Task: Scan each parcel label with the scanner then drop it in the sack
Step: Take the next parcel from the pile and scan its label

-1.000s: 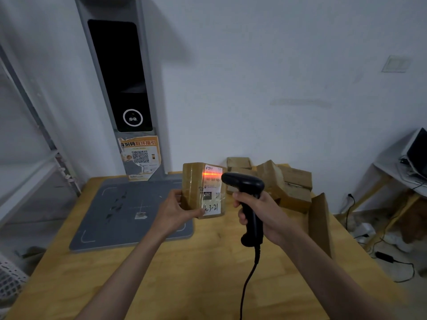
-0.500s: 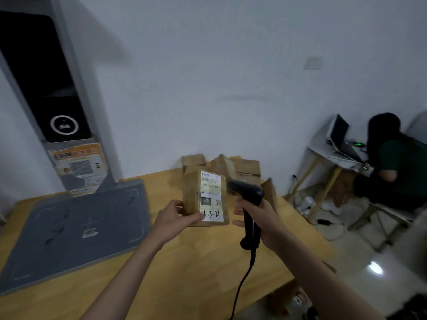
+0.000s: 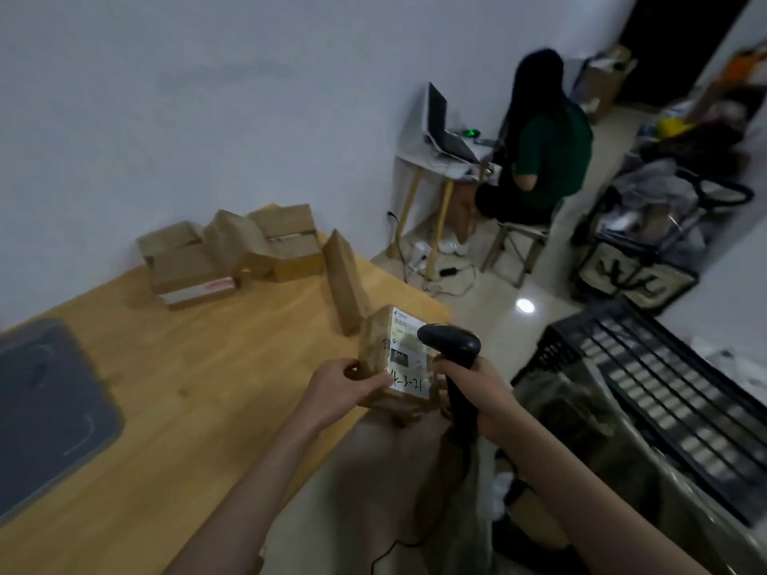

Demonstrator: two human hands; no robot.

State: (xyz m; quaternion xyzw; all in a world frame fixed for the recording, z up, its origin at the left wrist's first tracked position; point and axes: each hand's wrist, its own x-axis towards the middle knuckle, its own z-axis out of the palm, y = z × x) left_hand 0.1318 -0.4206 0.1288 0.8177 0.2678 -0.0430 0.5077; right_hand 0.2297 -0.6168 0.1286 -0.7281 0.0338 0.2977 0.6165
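My left hand [image 3: 346, 385] grips a small brown parcel [image 3: 375, 350] with a white label marked "14-3-21", held at the right edge of the wooden table [image 3: 199, 392]. My right hand [image 3: 477, 388] is closed around the handle of a black corded scanner [image 3: 450, 346], whose head overlaps the label. No red scan line shows on the label. A pale sack [image 3: 589, 433] with crumpled plastic lies low on the floor to the right, below my right forearm.
Several brown parcels [image 3: 232, 253] are heaped at the table's far edge, one [image 3: 346, 280] standing upright. A grey mat [image 3: 45, 404] lies at left. A black crate [image 3: 664, 388] is at right. A person [image 3: 539, 143] sits at a small desk beyond.
The view has swung right and down. Both hands carried the parcel and scanner rightward to the table's edge. The red scan line seen a second ago is gone.
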